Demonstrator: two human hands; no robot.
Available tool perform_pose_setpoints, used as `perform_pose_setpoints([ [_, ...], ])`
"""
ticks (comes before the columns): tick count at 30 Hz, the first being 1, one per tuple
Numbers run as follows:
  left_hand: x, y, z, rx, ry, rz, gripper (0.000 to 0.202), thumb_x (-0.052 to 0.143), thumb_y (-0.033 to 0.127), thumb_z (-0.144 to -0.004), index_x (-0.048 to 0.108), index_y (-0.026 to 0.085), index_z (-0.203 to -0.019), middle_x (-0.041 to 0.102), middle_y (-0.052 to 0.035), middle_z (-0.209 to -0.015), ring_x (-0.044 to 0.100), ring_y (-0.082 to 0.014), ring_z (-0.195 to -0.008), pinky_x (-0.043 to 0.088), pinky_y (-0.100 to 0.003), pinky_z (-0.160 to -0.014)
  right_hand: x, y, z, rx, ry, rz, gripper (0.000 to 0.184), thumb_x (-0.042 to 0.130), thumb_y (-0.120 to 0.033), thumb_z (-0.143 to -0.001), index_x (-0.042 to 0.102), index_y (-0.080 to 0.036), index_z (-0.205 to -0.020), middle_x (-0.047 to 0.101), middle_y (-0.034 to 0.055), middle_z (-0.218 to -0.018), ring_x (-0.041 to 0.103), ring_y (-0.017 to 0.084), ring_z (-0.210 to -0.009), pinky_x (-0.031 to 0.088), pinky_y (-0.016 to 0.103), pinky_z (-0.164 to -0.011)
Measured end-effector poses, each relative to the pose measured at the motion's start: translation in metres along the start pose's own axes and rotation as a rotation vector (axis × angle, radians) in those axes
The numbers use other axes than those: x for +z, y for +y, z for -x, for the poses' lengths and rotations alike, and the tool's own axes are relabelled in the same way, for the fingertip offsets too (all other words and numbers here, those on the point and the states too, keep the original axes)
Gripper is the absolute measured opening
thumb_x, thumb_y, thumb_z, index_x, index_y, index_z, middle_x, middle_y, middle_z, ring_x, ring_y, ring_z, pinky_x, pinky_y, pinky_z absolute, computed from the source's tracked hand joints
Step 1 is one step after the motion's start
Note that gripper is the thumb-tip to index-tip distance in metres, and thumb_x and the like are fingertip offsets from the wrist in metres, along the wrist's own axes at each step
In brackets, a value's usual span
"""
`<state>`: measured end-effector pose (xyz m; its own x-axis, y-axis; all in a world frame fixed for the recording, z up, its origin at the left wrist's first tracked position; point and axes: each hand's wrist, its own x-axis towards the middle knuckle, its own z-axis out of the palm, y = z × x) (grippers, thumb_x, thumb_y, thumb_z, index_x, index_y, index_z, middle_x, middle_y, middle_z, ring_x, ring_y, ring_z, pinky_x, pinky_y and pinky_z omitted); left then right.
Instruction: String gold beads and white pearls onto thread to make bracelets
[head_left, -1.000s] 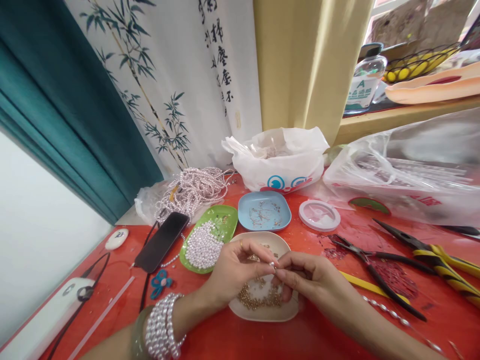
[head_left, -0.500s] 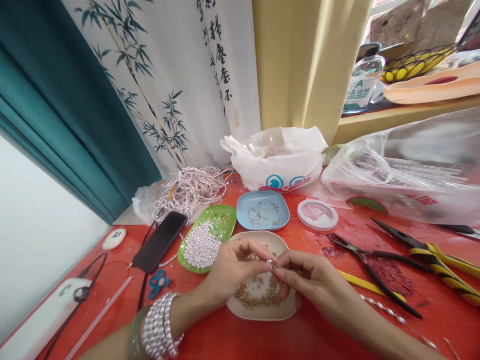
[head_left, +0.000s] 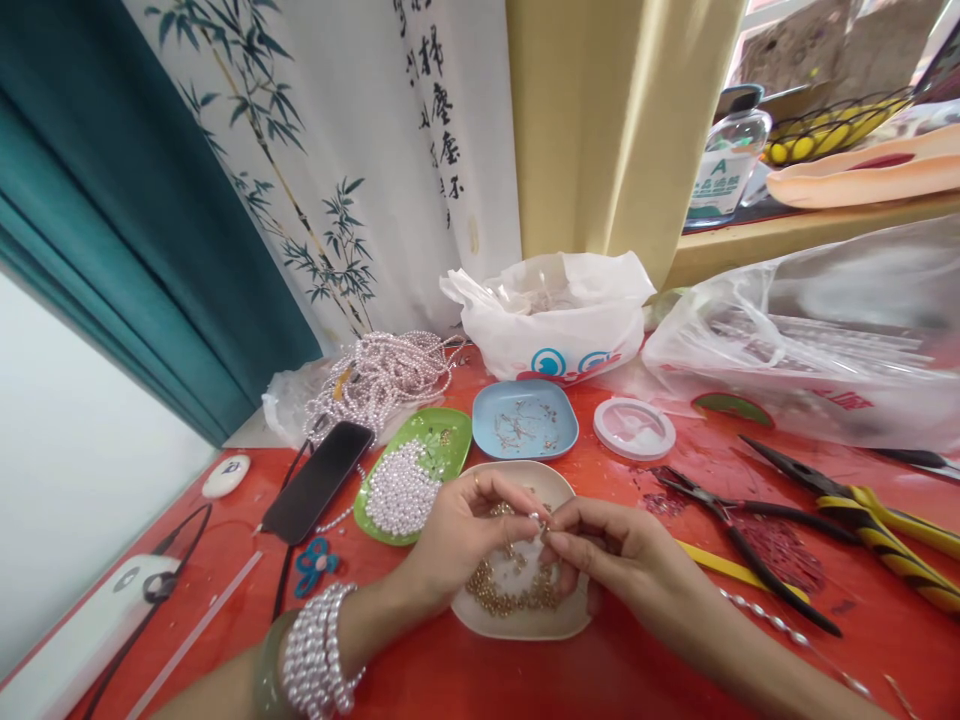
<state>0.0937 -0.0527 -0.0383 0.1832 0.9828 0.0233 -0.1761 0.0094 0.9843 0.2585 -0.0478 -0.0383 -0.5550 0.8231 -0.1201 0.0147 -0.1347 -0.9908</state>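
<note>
Over a cream dish (head_left: 517,628) of gold beads (head_left: 501,598), my two hands meet at the fingertips. A small pearl bead (head_left: 535,518) is pinched between the thumb and forefinger of my left hand (head_left: 463,530). Close against it, my right hand (head_left: 611,545) is closed in a pinch on something tiny and gold-coloured, too small to name. Several strands of pearl beads (head_left: 321,650) and a green bangle (head_left: 268,665) circle my left wrist. Beyond my left hand lies a green dish (head_left: 450,428) with many loose pearl beads (head_left: 401,490).
A blue dish (head_left: 487,425) with small metal pieces and a round clear-lidded box (head_left: 634,428) stand behind. Black-handled pliers (head_left: 742,540) and yellow-black pliers (head_left: 862,510) lie right. Left are a phone (head_left: 319,482), pearl strands (head_left: 382,375) and a power strip (head_left: 90,630). Plastic bags (head_left: 555,330) line the back.
The fingertips have parted very slightly, and my left hand has shifted a little to the left with the pearl bead. Everything else stays in place.
</note>
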Motion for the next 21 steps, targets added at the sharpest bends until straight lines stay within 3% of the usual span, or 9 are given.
perform_pose_setpoints([
  [6, -0.002, -0.002, -0.001, 0.037, 0.109, 0.01, 0.011, 0.071, 0.012, -0.061, 0.063, 0.017, -0.066, 0.064, 0.0012, -0.071, 0.057, -0.0101, -0.07, 0.044, -0.022, -0.069, 0.001, -0.007, 0.002, 0.051, 0.046, -0.032, 0.018, 0.057, -0.032, -0.07, 0.053, -0.016, -0.064, 0.054, -0.0029, -0.053, 0.048, 0.007, -0.043, 0.036, 0.019, -0.043],
  [11, -0.004, -0.004, -0.002, 0.041, 0.097, -0.036, 0.009, 0.071, 0.012, -0.061, 0.066, 0.018, -0.066, 0.064, 0.001, -0.071, 0.057, -0.0106, -0.071, 0.044, -0.024, -0.071, 0.003, -0.01, 0.007, 0.039, 0.093, 0.013, 0.016, 0.054, -0.03, -0.07, 0.053, -0.016, -0.063, 0.055, -0.002, -0.055, 0.041, 0.005, -0.039, 0.029, 0.018, -0.039],
  [21, -0.003, -0.002, -0.001, 0.088, 0.055, -0.115, 0.007, 0.071, 0.016, -0.062, 0.069, 0.021, -0.067, 0.064, -0.0009, -0.074, 0.058, -0.0139, -0.075, 0.046, -0.028, -0.075, 0.005, -0.011, 0.006, 0.035, 0.072, 0.033, 0.013, 0.051, -0.025, -0.069, 0.051, -0.017, -0.059, 0.048, -0.0041, -0.049, 0.038, 0.005, -0.04, 0.027, 0.018, -0.039],
])
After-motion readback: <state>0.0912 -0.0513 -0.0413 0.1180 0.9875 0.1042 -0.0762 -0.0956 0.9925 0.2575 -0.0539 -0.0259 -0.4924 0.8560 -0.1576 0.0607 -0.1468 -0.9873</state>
